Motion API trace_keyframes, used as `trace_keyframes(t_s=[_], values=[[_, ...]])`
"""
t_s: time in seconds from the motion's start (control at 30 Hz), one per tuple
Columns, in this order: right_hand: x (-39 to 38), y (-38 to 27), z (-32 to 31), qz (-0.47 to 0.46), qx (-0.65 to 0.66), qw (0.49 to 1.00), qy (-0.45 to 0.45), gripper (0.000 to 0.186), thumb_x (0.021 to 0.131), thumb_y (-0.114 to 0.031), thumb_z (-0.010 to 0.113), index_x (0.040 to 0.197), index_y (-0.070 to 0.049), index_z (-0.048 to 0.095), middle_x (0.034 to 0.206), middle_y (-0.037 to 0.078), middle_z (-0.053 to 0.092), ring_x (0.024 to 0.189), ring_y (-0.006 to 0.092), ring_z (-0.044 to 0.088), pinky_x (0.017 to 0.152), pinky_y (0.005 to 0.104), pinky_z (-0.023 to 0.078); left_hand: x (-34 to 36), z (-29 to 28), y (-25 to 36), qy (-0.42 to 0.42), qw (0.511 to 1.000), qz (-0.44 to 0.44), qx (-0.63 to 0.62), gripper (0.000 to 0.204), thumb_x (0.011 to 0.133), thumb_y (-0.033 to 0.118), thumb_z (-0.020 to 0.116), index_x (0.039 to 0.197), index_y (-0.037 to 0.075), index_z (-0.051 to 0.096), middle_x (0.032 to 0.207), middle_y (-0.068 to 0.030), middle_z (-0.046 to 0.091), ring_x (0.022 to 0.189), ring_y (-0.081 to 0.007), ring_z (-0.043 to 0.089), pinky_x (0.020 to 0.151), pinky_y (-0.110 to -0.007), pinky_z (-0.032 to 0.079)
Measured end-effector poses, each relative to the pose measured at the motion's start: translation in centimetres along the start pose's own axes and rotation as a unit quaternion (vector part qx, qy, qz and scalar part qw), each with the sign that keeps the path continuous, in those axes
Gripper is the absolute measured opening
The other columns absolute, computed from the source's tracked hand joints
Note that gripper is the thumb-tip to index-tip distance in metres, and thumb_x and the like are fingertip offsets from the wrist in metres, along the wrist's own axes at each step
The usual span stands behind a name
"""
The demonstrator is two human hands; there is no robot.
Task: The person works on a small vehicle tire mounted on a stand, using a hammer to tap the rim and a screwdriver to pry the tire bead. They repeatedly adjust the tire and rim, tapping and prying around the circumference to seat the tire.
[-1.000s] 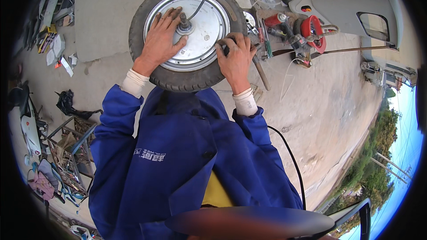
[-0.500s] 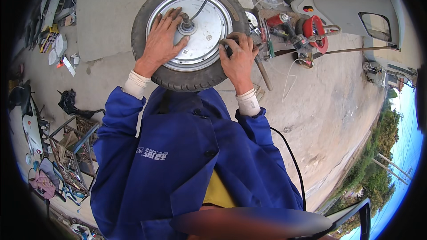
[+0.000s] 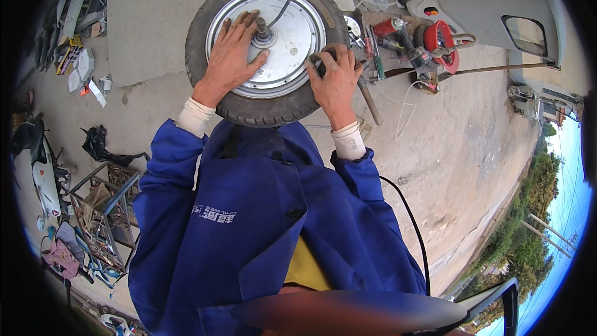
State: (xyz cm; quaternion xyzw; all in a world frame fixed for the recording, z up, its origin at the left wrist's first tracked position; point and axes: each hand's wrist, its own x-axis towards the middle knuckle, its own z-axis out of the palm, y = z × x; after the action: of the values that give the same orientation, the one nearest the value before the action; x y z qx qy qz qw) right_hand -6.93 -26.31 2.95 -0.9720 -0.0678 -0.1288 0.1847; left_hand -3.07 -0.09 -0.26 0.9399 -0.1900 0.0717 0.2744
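Observation:
A hub-motor wheel lies flat in front of me, with a black tyre (image 3: 261, 117) around its silver hub cover (image 3: 283, 56). A threaded axle (image 3: 262, 30) stands up from the middle, and a black cable (image 3: 284, 7) curves away from beside it. My left hand (image 3: 231, 56) rests open on the hub cover, its fingers beside the axle. At the wheel's right side my right hand (image 3: 334, 81) curls its fingers on the tyre, thumb by the rim; its fingertips are partly hidden. A flat brownish metal bar (image 3: 326, 15) lies along the tyre's upper right.
A grey bar-like handle (image 3: 369, 102) lies just right of my right hand. Beyond are a green-handled screwdriver (image 3: 379, 67), a red spray can (image 3: 388, 26), a power tool (image 3: 418, 56) and a red round container (image 3: 443, 43). A metal frame (image 3: 109, 196) stands at left.
The wheel and both hands sit very slightly farther right in the picture. My hands keep nearly the same pose on the wheel.

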Motion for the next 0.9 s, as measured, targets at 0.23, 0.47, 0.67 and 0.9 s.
trace_keyframes(t_s=[0.23,0.47,0.67,0.9], values=[[-0.2,0.07,-0.24,-0.009,0.041,0.999,0.005,0.02,0.088,-0.024,0.082,0.105,-0.013,0.081,0.125,0.0,0.066,0.123,0.0267,0.058,0.108,0.0584,0.035,0.0,0.13,-0.02,-0.002,1.0,-0.001,0.01,0.071,0.098,0.037,0.07,0.155,-0.001,0.053,0.173,-0.0135,0.041,0.163,-0.0334,0.034,0.136,-0.053,0.023],[-0.04,0.1,0.12,-0.011,0.005,1.0,-0.001,0.02,0.088,-0.028,0.082,0.101,-0.013,0.081,0.124,-0.002,0.066,0.122,0.0266,0.058,0.107,0.0585,0.036,0.08,0.12,-0.02,0.001,1.0,0.004,0.005,0.071,0.098,0.036,0.07,0.158,0.002,0.051,0.173,-0.0125,0.041,0.163,-0.0338,0.034,0.136,-0.054,0.023],[0.1,-0.2,0.06,-0.009,-0.023,1.0,-0.004,0.022,0.088,-0.03,0.083,0.1,-0.012,0.081,0.122,-0.001,0.066,0.122,0.0273,0.057,0.106,0.0592,0.036,0.03,0.06,0.16,0.002,1.0,-0.001,0.007,0.072,0.098,0.035,0.07,0.158,0.0,0.05,0.173,-0.0137,0.042,0.162,-0.0345,0.034,0.136,-0.054,0.024],[-0.01,-0.24,-0.07,0.003,0.013,1.0,0.01,0.022,0.087,-0.027,0.085,0.104,-0.013,0.08,0.124,0.0,0.065,0.124,0.0279,0.058,0.111,0.0606,0.035,0.01,0.01,0.08,0.006,1.0,0.004,-0.001,0.071,0.098,0.035,0.071,0.155,-0.002,0.052,0.172,-0.0142,0.042,0.162,-0.0345,0.035,0.135,-0.055,0.024]])
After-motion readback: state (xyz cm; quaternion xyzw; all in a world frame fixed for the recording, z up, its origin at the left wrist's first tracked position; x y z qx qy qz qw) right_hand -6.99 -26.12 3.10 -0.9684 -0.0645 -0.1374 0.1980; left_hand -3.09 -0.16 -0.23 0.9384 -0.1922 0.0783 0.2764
